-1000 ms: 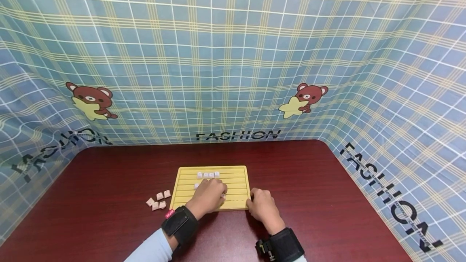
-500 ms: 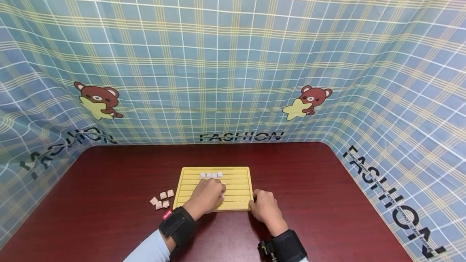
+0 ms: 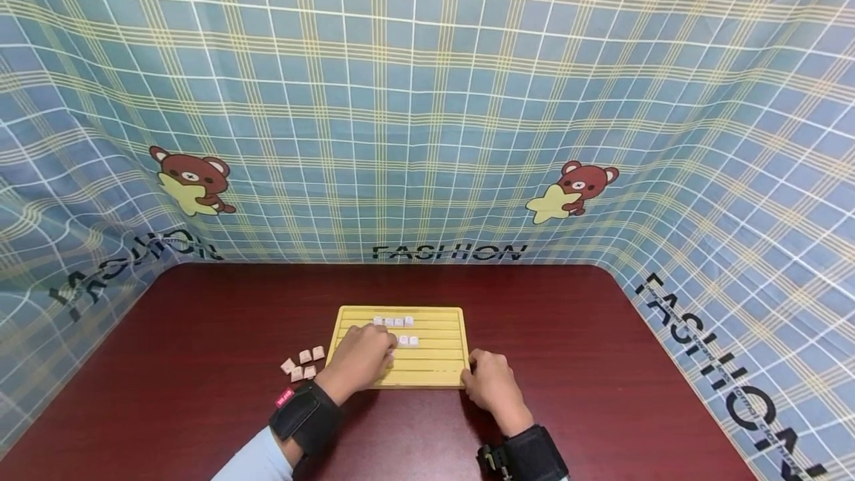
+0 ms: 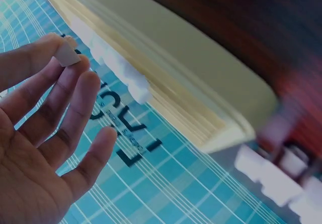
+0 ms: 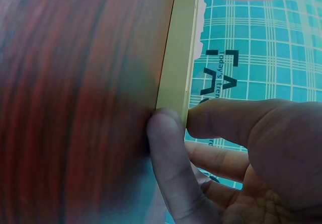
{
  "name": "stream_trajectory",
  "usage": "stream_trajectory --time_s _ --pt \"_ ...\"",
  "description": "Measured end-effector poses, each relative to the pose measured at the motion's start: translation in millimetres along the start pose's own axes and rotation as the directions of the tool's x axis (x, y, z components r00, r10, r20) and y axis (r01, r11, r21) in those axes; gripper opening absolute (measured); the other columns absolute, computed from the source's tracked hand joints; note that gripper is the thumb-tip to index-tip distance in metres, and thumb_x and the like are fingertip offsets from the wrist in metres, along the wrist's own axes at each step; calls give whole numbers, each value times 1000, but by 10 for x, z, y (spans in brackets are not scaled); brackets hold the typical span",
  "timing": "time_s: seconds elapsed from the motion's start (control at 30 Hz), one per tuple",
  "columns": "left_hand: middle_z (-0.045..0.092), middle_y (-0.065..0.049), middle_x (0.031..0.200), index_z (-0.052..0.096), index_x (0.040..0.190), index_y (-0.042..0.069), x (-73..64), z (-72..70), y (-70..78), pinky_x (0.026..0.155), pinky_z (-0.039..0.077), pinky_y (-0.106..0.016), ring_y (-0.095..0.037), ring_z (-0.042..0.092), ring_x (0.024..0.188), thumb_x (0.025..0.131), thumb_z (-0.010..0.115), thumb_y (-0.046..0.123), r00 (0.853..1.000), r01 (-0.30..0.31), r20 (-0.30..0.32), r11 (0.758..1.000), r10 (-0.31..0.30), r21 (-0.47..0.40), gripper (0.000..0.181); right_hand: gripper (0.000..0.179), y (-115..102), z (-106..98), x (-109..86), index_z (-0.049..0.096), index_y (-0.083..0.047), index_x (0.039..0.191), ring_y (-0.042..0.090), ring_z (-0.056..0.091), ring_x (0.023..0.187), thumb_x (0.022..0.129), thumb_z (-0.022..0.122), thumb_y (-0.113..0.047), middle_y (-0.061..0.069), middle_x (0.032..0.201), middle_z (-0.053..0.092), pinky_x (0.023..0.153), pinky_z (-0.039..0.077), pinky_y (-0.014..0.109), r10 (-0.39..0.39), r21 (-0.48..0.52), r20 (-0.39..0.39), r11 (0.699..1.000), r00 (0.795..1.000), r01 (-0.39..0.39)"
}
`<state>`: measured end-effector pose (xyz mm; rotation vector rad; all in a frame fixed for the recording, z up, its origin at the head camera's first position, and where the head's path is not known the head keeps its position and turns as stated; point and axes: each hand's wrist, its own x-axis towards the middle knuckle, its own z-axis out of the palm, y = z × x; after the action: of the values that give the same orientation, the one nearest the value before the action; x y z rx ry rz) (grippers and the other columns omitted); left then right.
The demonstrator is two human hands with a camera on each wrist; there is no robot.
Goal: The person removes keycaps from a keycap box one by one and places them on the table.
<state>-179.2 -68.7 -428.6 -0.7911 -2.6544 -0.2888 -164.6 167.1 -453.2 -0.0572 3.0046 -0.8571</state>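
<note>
My left hand (image 3: 361, 358) is over the left part of a yellow slatted tray (image 3: 427, 377). In the left wrist view it pinches a small pale keycap (image 4: 67, 54) between thumb and fingertips, the other fingers spread. White keycaps (image 3: 394, 321) stand in a row on an upper slat. Two more keycaps (image 3: 409, 341) show on a lower slat just right of the left hand, which may hide others. At the tray's near right corner, my right hand (image 3: 493, 384) grips the rim; the right wrist view has its thumb and finger (image 5: 219, 118) on either side of the tray wall (image 5: 173, 68).
Several loose pinkish keycaps (image 3: 305, 356) lie on the dark red table (image 3: 220, 362) left of the tray. A blue checked cloth (image 3: 427, 132) hangs behind the table and along both sides.
My left hand has moved left over the tray, uncovering two keycaps on the lower slat. The right hand keeps its grip on the tray's corner. The head view has shifted slightly.
</note>
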Motion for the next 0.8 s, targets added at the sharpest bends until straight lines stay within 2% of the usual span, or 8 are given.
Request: stream_trajectory --time_s 0.2,0.37,0.6,0.8 --pt "54 5 65 62 66 16 -112 -66 -156 57 44 -34 -9 51 61 78 72 6 998 61 15 998 -61 24 19 27 9 6 9 66 2 109 15 54 59 86 64 -11 8 76 63 56 44 29 -6 -2 -4 1000 1000 6" --pt "57 4 70 66 72 14 -212 -114 -268 61 46 -38 -13 57 66 79 73 6 989 137 53 991 -137 10 13 27 30 12 13 67 2 110 14 55 60 86 64 -12 8 76 64 58 45 30 -9 -11 -7 1000 1000 9" --pt "56 2 70 64 71 13 -299 -192 -417 63 46 -41 -16 58 66 79 72 6 976 206 73 979 -206 4 14 28 43 21 13 66 3 111 11 54 52 86 63 -11 1 62 60 53 43 28 -15 2 -3 1000 1000 15" --pt "59 1 74 71 83 10 -384 -241 -517 65 46 -39 -17 61 70 81 74 8 959 266 104 964 -265 4 4 29 30 27 29 66 2 111 11 54 52 86 62 -11 0 60 60 53 42 28 -6 3 0 1000 1000 6"
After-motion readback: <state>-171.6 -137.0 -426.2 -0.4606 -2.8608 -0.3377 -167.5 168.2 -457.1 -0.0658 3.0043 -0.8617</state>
